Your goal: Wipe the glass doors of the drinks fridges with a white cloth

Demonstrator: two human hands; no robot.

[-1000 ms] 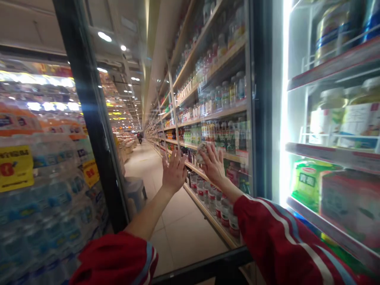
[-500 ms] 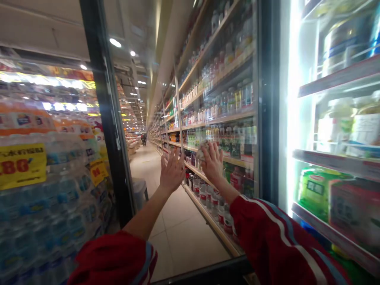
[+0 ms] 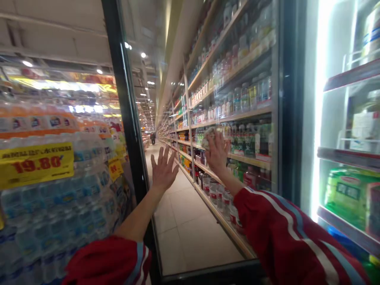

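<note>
A glass door [image 3: 208, 272] with a black frame stands swung open in front of me. My right hand [image 3: 218, 154] presses a crumpled pale cloth [image 3: 209, 136] flat against the pane, fingers laid over it. To its left, my left hand [image 3: 165, 168] is held up with the fingers spread, near the door's left frame bar. That hand holds nothing; whether its palm touches the glass I cannot tell. Both arms wear red sleeves with white and blue stripes.
At right is a lit fridge with shelves [image 3: 347, 156] of bottles and a green pack [image 3: 344, 196]. Stacked water bottles [image 3: 68, 221] with a yellow price sign [image 3: 37, 164] stand at left. Shelves of bottles and an aisle show in the glass. A distant person [image 3: 152, 137] is visible.
The view has turned left, so the door and shelves sit further right. Across the pane, my left hand has moved left toward the frame and spread its fingers. My right hand has shifted slightly up with the cloth.
</note>
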